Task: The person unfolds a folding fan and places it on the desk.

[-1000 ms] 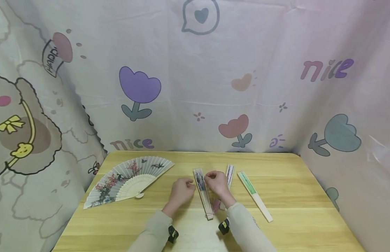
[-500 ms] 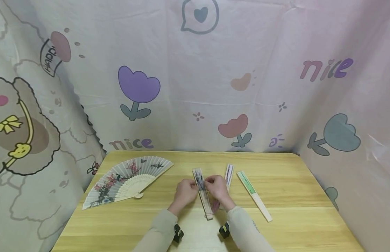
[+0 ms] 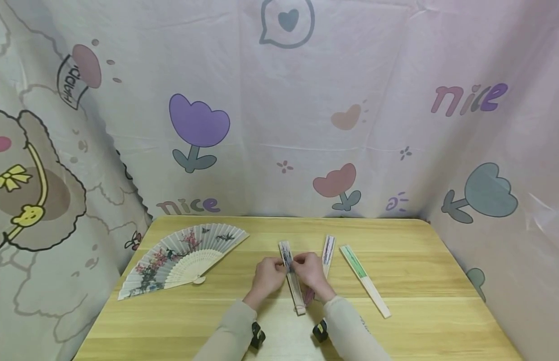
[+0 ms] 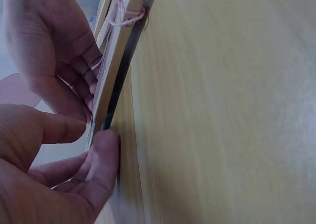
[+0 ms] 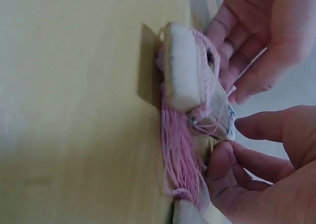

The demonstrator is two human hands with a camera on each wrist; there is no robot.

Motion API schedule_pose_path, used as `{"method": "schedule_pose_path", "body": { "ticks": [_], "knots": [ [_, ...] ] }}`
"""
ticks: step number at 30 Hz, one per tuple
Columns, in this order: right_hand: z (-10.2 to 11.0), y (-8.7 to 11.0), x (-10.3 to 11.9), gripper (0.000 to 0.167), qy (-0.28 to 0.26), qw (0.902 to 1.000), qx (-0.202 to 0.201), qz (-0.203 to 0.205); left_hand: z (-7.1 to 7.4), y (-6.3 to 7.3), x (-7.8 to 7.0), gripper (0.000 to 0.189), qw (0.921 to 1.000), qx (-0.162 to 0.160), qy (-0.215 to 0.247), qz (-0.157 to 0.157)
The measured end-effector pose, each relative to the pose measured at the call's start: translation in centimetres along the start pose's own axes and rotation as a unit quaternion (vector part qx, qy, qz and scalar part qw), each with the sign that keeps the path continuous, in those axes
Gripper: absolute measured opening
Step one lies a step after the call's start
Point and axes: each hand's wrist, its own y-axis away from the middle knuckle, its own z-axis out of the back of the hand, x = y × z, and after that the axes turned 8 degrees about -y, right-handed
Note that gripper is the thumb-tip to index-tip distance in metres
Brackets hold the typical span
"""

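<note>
A folded hand fan (image 3: 295, 290) with a dark printed upper part lies near the middle of the table, its lower end toward me. My left hand (image 3: 269, 275) pinches its left edge with thumb and fingers. From the opposite side my right hand (image 3: 310, 272) pinches the right edge at about the same height. Pink cord (image 4: 127, 20) loops around the fan's narrow end in the left wrist view. The right wrist view shows a pink tassel (image 5: 178, 147) hanging beside that end. Parts of both edges are hidden behind fingers.
An opened fan (image 3: 157, 268) with blossoms and birds is spread at the table's left. Just beyond my right hand lies a second folded fan (image 3: 328, 248), partly covered. Farther right is a folded fan with a green upper part (image 3: 365, 281). Printed cloth (image 3: 279, 100) hangs behind the table.
My left hand has moved right to the fan's left edge. My right hand has shifted slightly toward me along the right edge, and the fan's upper end has moved a little right.
</note>
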Motion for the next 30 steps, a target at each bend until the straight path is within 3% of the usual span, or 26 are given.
{"method": "schedule_pose_path", "body": {
  "ticks": [6, 12, 21, 25, 30],
  "knots": [
    [-0.1, -0.1, 0.0, 0.018, -0.009, 0.9998, -0.016, 0.001, -0.1, 0.1, -0.2, 0.029, 0.9986, 0.004, 0.053, -0.003],
    [0.0, -0.2, 0.7, 0.022, -0.061, 0.9978, -0.018, -0.017, -0.1, 0.2, -0.1, 0.035, 0.9913, -0.010, 0.130, 0.013],
    [0.5, -0.3, 2.2, 0.023, -0.119, 0.9928, -0.011, -0.007, 1.3, 0.1, -0.2, 0.037, 0.9845, -0.036, 0.171, 0.015],
    [0.7, -0.3, 2.7, 0.024, -0.168, 0.9857, -0.004, -0.011, 2.0, -0.1, -0.2, 0.035, 0.9798, -0.042, 0.195, 0.012],
    [0.5, -0.5, 3.4, 0.029, -0.246, 0.9689, -0.007, -0.021, 3.0, -0.3, -0.3, 0.031, 0.9770, -0.048, 0.208, -0.008]
  ]
}}
